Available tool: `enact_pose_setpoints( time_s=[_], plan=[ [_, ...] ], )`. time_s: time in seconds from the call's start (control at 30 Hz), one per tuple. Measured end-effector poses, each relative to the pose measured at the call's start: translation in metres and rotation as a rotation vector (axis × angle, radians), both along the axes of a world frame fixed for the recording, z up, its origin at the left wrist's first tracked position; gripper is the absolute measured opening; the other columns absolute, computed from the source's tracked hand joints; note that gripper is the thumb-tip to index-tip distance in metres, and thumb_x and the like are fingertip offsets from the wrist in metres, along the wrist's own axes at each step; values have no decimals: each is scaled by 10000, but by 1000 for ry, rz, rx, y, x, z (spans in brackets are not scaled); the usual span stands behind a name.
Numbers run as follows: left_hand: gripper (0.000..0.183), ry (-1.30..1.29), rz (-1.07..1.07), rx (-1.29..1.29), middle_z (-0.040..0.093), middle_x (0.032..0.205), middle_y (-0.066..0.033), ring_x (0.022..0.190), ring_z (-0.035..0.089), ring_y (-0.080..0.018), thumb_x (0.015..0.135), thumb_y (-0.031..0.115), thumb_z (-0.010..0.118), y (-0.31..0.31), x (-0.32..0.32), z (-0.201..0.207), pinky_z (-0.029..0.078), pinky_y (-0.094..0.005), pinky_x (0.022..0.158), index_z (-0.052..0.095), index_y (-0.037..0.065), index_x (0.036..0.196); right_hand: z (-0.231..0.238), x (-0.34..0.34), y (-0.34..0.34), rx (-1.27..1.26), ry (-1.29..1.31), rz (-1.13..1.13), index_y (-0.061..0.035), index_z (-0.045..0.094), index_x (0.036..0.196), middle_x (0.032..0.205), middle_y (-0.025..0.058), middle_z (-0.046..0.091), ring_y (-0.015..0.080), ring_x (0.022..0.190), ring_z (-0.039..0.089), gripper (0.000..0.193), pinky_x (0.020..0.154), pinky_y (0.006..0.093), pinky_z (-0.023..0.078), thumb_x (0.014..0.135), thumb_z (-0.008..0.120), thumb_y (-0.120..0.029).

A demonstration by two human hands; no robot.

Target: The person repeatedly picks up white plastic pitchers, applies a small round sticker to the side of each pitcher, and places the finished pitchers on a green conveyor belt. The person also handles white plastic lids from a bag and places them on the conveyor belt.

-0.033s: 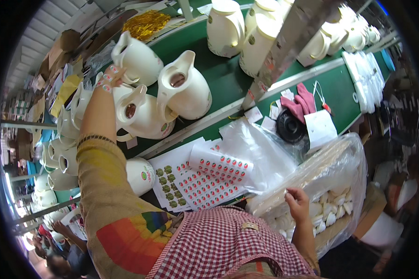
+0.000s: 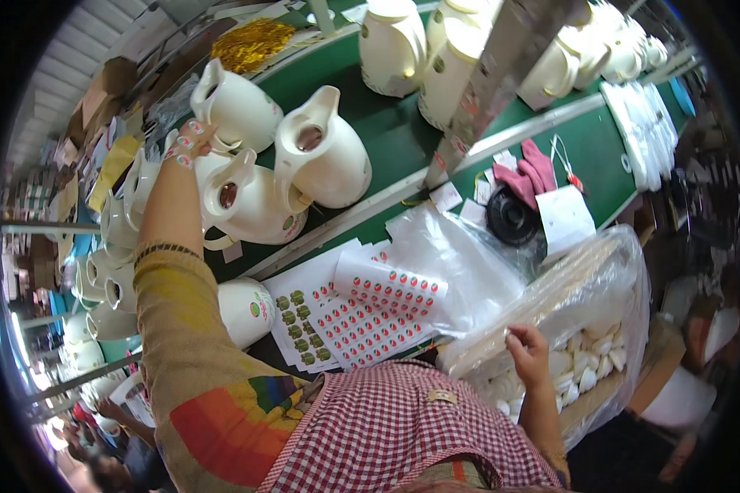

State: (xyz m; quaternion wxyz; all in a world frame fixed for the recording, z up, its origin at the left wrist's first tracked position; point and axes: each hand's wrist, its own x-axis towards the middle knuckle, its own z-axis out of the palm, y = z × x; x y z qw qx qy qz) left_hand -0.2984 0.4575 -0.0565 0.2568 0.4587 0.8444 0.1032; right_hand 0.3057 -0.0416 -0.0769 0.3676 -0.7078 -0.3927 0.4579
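Note:
My left hand reaches far out over the green bench, with several small red-and-white stickers on its back. Its fingers are closed at the handle side of a cream vacuum jug; the fingertips are partly hidden. Beside it stand a second lidless cream jug and a third with a round printed mark, their dark openings facing up. My right hand hovers by an open plastic bag of cream parts. Thumb and fingers are pinched together, and whatever is between them is too small to make out.
Sticker sheets and clear plastic film lie in front of me. Further right are a black round part and a pink glove. A metal post rises between the jugs. More jugs crowd the left.
The view has shifted slightly. My left hand stays by the same jug, its fingers turned a little lower. My right hand is a touch higher, still pinched.

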Motion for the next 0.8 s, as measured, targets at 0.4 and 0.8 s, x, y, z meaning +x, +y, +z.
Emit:
enact_pose_setpoints(
  time_s=[0.4,0.8],
  plan=[
    [591,-272,-741,515,587,1218,-68,1078,567,-184,882,216,643,-140,86,4,454,-315,872,392,51,1391,-100,169,-138,-84,-432,-521,-13,664,1003,844,65,665,142,744,604,221,697,276,495,858,638,-178],
    [276,-796,-215,563,638,1000,-90,865,622,-186,836,112,710,-154,156,-70,511,-327,776,582,12,1059,-171,97,-125,-899,-766,221,-123,537,1287,1247,166,587,315,1109,589,694,933,394,469,692,729,-423]
  ],
)
